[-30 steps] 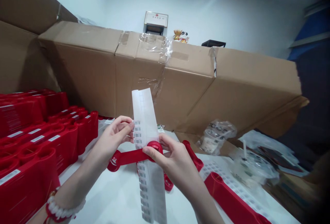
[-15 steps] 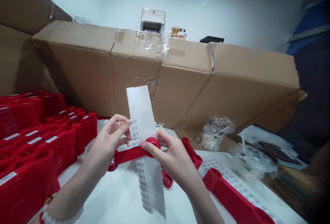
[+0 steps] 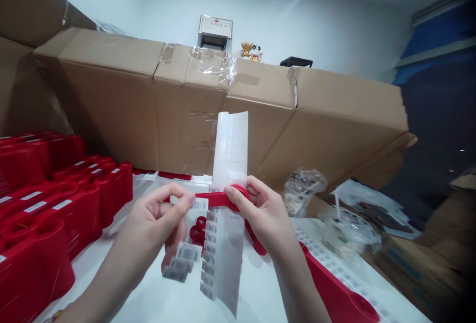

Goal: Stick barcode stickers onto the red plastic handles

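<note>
My left hand [image 3: 163,214] is closed, pinching a white barcode label [image 3: 200,204] between thumb and forefinger at the left part of a red strip-like piece with a rounded end [image 3: 217,199]. Several more barcode labels [image 3: 184,258] hang from its lower fingers. My right hand [image 3: 262,209] is closed, its thumb pressing on the round end of the red piece. It also holds a long white label sheet [image 3: 231,149], which stands upright behind that piece. A column of barcode labels runs down the sheet's left edge. The red piece's left end is hidden behind my left fingers.
Stacked red pieces with labels [image 3: 67,209] fill the left side. Another red piece [image 3: 338,288] lies at the right on a printed label sheet [image 3: 334,258]. Bagged cups [image 3: 345,229] stand beyond it. A cardboard wall [image 3: 186,125] bounds the white table [image 3: 148,293].
My left hand has come away from the sheet's labels to the red piece with a label, and other labels now hang from its fingers. Sheet and red piece have shifted right.
</note>
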`<act>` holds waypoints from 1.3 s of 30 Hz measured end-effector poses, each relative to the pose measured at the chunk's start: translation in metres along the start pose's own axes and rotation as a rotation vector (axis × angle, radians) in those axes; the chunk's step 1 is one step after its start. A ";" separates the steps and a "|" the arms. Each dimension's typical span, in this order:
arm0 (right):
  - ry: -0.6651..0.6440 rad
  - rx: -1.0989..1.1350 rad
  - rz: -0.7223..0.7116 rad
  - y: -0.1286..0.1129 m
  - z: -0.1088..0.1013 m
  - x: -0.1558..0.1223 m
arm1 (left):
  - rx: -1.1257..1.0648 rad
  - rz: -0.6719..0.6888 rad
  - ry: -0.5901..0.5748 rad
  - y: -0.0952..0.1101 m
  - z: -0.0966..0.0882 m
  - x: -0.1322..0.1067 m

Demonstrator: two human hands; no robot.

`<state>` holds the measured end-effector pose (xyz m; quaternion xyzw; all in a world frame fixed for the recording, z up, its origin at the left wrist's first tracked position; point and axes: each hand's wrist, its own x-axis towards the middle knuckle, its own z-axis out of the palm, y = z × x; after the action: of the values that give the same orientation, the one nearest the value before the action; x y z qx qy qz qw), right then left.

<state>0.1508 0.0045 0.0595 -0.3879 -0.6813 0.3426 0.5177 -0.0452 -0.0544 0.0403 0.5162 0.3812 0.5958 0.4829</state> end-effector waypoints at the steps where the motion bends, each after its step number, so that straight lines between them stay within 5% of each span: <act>1: 0.003 0.015 0.005 -0.004 0.000 -0.003 | 0.035 -0.007 -0.017 -0.001 0.004 -0.002; 8: -0.007 0.113 0.029 -0.022 0.005 -0.014 | 0.102 -0.005 0.102 0.007 0.018 -0.009; 22: -0.052 0.293 0.064 -0.014 0.002 -0.013 | 0.139 0.074 0.159 0.005 0.019 -0.012; 39: -0.088 0.313 0.076 -0.014 0.000 -0.014 | 0.146 0.094 0.134 0.005 0.016 -0.010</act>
<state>0.1506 -0.0144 0.0658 -0.3124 -0.6265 0.4807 0.5280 -0.0301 -0.0663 0.0456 0.5263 0.4304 0.6218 0.3888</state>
